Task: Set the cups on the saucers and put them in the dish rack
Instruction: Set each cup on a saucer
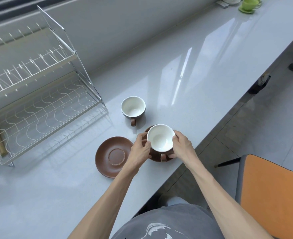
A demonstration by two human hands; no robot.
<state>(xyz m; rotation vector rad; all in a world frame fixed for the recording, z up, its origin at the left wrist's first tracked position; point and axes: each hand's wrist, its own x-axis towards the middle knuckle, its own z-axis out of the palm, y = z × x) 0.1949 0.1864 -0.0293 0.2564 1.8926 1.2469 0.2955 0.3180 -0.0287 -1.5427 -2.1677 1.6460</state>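
A brown cup with a white inside [161, 138] stands on a brown saucer [157, 158] near the counter's front edge. My left hand [140, 149] grips this saucer's left rim and my right hand [182, 144] grips its right rim, beside the cup. A second brown saucer [114, 156] lies bare just to the left. A second cup [133, 107], dark outside and white inside, stands alone behind them, its brown handle towards me. The two-tier wire dish rack [44, 107] stands at the left, with nothing on either tier.
The glossy grey counter [185, 75] runs back to the right, where green cups on saucers [248, 4] sit far off. A wall runs behind the rack. An orange chair [273, 192] stands on the floor at my right, below the counter edge.
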